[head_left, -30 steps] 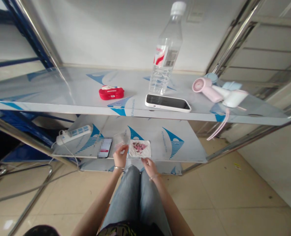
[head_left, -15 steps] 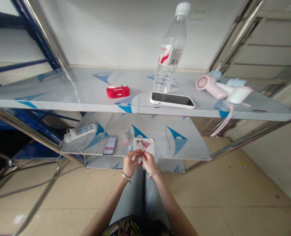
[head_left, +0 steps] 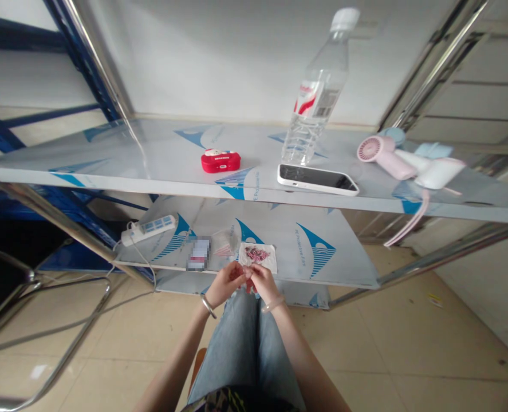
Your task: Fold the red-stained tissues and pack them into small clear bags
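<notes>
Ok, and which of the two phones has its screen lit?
The phone on the lower shelf, right of the power strip; the white-cased phone on the upper shelf is dark.

The upper shelf [head_left: 159, 157] carries a red case [head_left: 220, 162], an upright bottle [head_left: 316, 109], a white-edged phone [head_left: 318, 179], a pink fan [head_left: 389, 158] and a white fan [head_left: 440, 173]. On the lower shelf [head_left: 286, 229] lie a power strip [head_left: 149, 229], another phone [head_left: 199, 254], a clear bag [head_left: 224, 243] and a white square [head_left: 272, 258].
</notes>
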Demonstrator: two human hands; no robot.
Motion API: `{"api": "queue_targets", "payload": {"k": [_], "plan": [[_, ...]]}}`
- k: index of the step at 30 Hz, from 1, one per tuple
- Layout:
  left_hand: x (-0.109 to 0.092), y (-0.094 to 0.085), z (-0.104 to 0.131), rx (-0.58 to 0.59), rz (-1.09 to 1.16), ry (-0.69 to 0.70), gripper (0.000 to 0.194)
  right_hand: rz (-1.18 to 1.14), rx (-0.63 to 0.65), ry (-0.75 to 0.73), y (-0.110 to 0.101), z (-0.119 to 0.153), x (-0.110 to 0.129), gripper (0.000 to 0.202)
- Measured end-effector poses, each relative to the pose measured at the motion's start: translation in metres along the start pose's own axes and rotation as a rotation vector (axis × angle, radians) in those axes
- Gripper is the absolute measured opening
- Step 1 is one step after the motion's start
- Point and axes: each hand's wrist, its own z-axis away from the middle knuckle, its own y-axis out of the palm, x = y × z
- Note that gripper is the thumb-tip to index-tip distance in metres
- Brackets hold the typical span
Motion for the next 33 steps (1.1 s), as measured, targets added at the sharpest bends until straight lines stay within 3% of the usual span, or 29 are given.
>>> {"api": "queue_targets", "payload": {"k": [6,12,16,19,24,27,30,33], "plan": [[-0.011,-0.01,-0.003,0.12,0.025,-0.057,0.041,-0.051,0.067,0.023,0.008,0.004,0.004,0.036],[-0.005,-0.008,-0.008,0.17,-0.029,-0.024,0.033,-0.067,-0.015,-0.001,0.003,0.01,0.003,0.036],[-0.006,0.007,-0.008,0.06,-0.289,0.04,0.024,0.102,-0.085,-0.166,-0.003,0.01,0.001,0.031],[-0.007,0.018,-0.008,-0.062,-0.533,0.049,0.019,0.328,-0.206,-0.259,-0.008,0.015,0.001,0.024],[-0.001,0.027,-0.009,-0.239,-0.662,0.011,0.015,0.688,-0.342,-0.199,-0.015,0.03,-0.003,0.014],[0.005,0.036,-0.007,-0.219,-0.634,0.044,0.016,0.778,-0.403,-0.189,-0.02,0.037,-0.01,0.008],[0.009,0.05,-0.002,-0.19,-0.627,0.036,0.017,0.793,-0.468,-0.326,-0.028,0.04,-0.014,0.006],[0.012,0.062,0.001,-0.191,-0.679,0.011,0.016,0.788,-0.447,-0.446,-0.037,0.039,-0.02,0.008]]}}
